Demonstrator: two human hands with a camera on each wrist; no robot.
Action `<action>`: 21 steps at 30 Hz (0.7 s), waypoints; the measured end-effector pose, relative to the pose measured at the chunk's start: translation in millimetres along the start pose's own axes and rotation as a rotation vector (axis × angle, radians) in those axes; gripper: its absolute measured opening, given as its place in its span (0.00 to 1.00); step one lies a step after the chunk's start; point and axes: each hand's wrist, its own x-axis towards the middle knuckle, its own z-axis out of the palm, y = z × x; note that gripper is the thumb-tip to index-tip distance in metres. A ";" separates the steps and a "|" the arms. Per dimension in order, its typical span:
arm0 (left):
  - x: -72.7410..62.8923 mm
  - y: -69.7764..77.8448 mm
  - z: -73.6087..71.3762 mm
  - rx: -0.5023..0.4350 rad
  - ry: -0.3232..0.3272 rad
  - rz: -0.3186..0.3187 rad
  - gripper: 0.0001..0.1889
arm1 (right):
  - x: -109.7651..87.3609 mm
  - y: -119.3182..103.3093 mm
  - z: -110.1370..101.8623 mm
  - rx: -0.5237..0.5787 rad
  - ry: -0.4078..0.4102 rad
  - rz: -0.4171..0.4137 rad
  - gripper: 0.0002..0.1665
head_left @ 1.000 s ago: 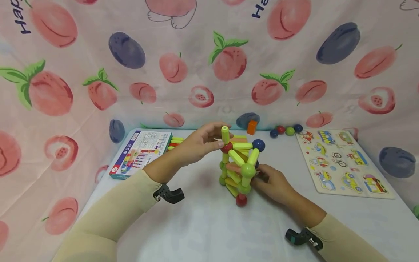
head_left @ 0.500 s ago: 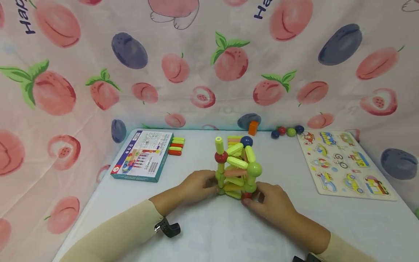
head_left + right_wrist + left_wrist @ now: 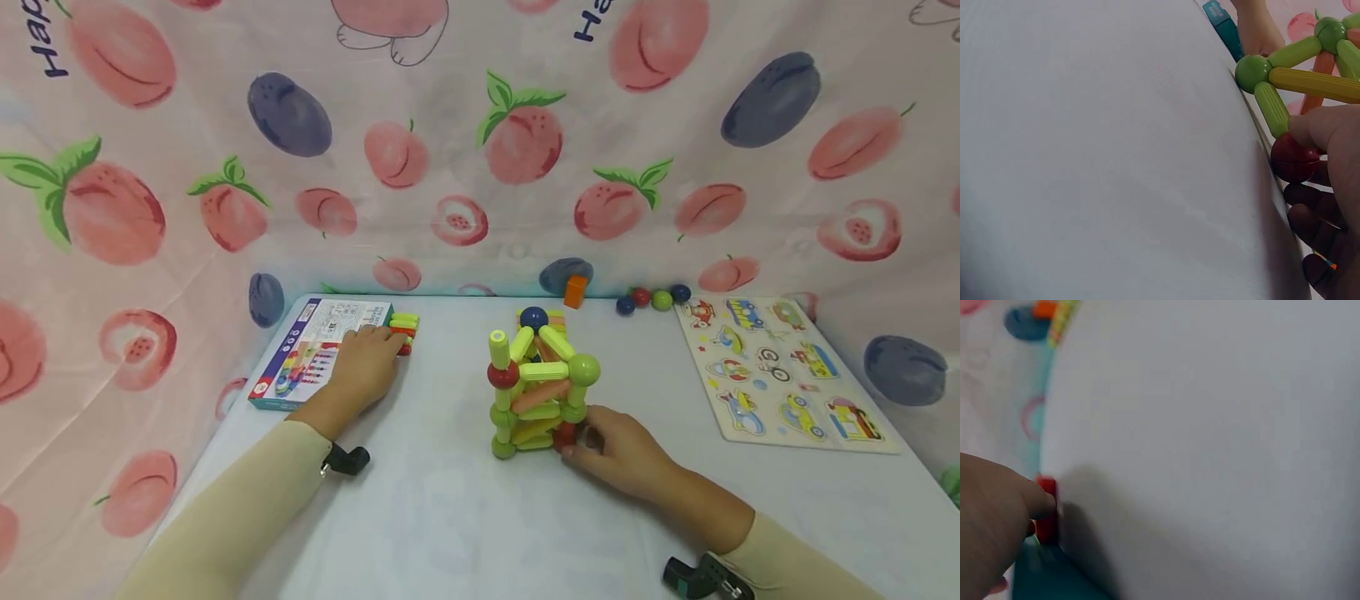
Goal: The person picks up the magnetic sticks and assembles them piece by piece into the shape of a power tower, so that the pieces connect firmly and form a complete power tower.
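Note:
A magnetic stick-and-ball tower stands on the table in the head view, with a red ball and upright stick at its left top corner. My right hand holds its lower right corner. In the right wrist view, the thumb lies against a red ball there, below a green stick. My left hand reaches over the box to a row of yellow-green and red sticks. A left fingertip touches a red stick in the left wrist view; the other fingers' grip is hidden.
More sticks lie behind the tower. An orange block and several loose balls sit along the back edge. At right lies a picture puzzle board. A fruit-print cloth hangs behind the table.
My left hand has left the tower and moved left to the sticks beside the box. The tower has been turned, its blue ball now at the back. My right hand stays at its base.

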 end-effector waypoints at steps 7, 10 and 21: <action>5.6 -15.0 6.9 0.154 -0.060 0.046 0.23 | 0.6 0.0 -0.1 -0.026 -0.031 0.007 0.20; 8.3 -4.1 -4.5 0.042 -0.037 0.027 0.17 | 1.7 -1.4 0.1 -0.030 -0.041 0.003 0.20; 32.6 88.4 -120.9 -1.153 -0.078 0.277 0.13 | 7.6 -5.6 1.6 -0.039 -0.053 0.033 0.24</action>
